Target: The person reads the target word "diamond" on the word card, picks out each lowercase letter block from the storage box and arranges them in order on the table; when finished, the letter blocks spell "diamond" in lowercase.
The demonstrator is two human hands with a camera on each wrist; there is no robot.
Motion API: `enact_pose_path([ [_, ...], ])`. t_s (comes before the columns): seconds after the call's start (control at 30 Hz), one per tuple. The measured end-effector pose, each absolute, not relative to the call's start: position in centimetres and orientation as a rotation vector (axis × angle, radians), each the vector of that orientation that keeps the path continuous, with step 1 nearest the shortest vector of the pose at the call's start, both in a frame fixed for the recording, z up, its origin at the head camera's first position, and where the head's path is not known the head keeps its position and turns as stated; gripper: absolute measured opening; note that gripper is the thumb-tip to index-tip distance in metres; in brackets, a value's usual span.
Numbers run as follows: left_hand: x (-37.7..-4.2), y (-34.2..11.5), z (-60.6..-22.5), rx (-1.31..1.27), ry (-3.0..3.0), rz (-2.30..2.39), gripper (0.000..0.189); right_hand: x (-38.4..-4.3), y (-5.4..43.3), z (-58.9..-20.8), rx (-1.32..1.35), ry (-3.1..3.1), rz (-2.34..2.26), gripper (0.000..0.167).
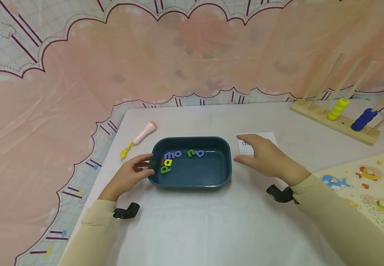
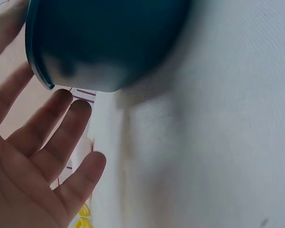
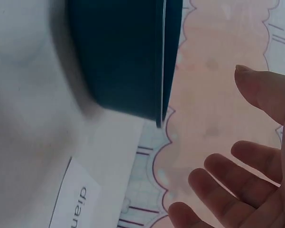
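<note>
A dark teal rectangular tray sits upright on the white table with several colored plastic letters inside. Among them are a purple "m" and "o", a yellow "a", a green "p", a green "n" and another purple letter. My left hand touches the tray's left rim with thumb and index finger, the other fingers spread loosely. To the right of the tray, apart from it, my right hand holds nothing, thumb and fingers spread. It partly covers a white word card; "dian" shows in the right wrist view.
Behind the tray's left end lies a pink pen-like device with a yellow strap. A wooden peg abacus with yellow and blue beads stands at the back right. A cartoon sea-animal board lies at the right. Patterned curtain surrounds the table.
</note>
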State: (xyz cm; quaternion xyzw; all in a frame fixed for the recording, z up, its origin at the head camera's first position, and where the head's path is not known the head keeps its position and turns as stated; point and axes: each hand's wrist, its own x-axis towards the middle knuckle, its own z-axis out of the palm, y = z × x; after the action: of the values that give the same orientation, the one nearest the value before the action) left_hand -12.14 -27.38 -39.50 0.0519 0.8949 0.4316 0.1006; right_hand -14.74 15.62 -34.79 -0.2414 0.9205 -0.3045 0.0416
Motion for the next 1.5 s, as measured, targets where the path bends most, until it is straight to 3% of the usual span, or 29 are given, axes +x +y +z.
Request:
enact_pose_path([
  [1.5, -11.9, -27.1, -41.0, 0.119, 2.384, 1.566, 0.060, -16.5, 5.1, -36.0, -1.033, 2.623, -0.851, 0.062],
])
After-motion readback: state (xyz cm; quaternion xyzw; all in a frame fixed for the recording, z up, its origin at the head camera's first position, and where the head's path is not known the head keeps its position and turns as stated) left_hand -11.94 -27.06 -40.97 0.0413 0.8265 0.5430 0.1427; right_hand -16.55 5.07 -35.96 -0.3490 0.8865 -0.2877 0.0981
